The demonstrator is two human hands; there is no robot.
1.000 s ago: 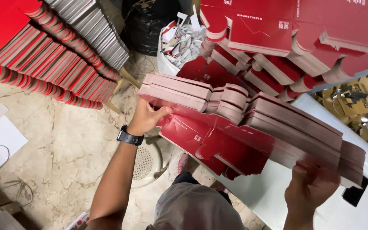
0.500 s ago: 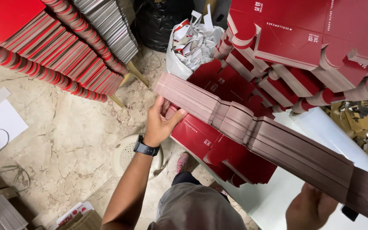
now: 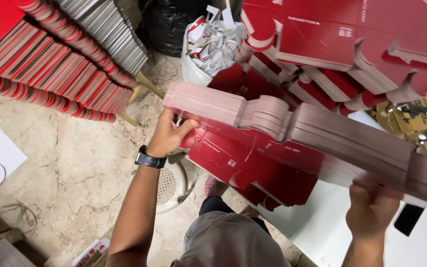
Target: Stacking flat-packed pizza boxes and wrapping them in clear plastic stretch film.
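I hold a long, thick stack of flat die-cut red cardboard box blanks by its two ends, its pale cut edges facing me. My left hand, with a black watch on the wrist, grips the stack's left end from below. My right hand supports the right end from underneath. The stack hangs tilted above more red blanks that lie on a white table.
Rows of red blanks on edge fill the upper left. Further red piles rise at the upper right. A white bag of paper scraps and a black bag stand behind. A white plastic stool sits on the marble floor.
The stack has risen and swung toward level, with its left end higher and further left. Both hands kept their grip on its ends.
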